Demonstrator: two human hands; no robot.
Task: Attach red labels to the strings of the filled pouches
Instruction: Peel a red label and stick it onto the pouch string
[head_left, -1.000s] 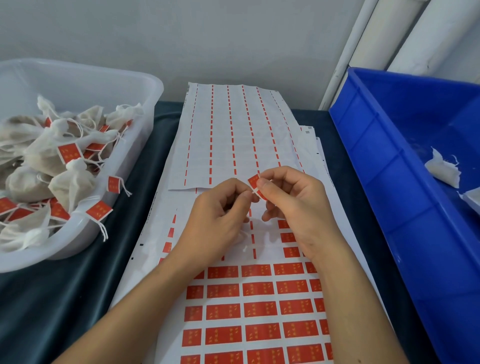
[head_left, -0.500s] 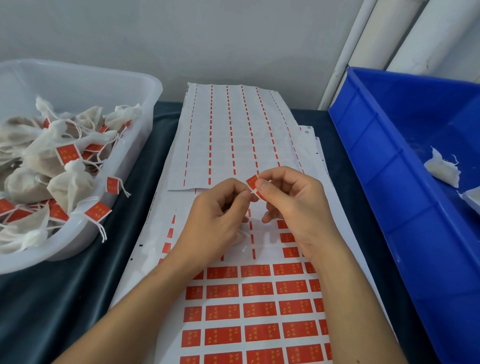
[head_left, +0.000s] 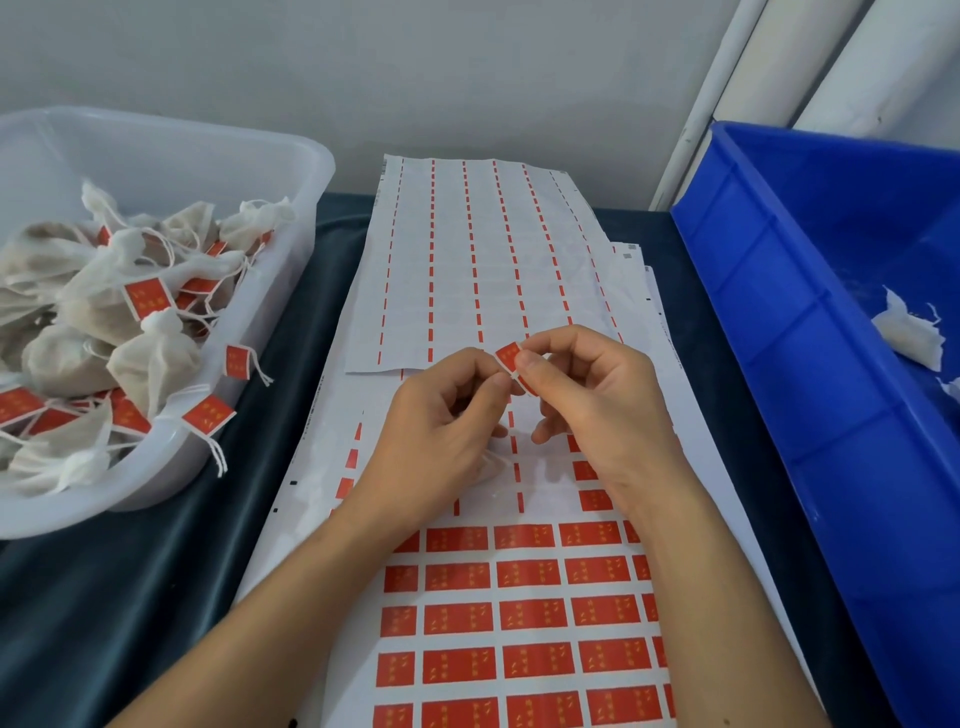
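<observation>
Your right hand (head_left: 597, 410) pinches a small red rectangular paper label (head_left: 511, 364) between thumb and forefinger, its other fingers curled loosely. The label sits at the hand's ten o'clock, right at the fingertips, tilted. Your left hand (head_left: 441, 431) meets it from eight o'clock, thumb and forefinger closed against the label's lower edge; whether a string lies between them is too fine to tell. A bit of white gauze pouch (head_left: 488, 465) shows under the left hand's palm side.

Both hands hover above the white backing sheet of red labels (head_left: 519, 618), whose full rows lie at six o'clock from the hands. A stripped white sheet with thin red dashes (head_left: 467, 260) lies at twelve o'clock.

At nine o'clock the translucent white plastic tub (head_left: 291, 171) holds tagged white gauze pouches (head_left: 150, 358), some tags hanging over its rim. At three o'clock stands the blue plastic crate (head_left: 779, 322) with white scraps (head_left: 909, 332) inside. All rest on the dark teal cloth surface (head_left: 156, 571).
</observation>
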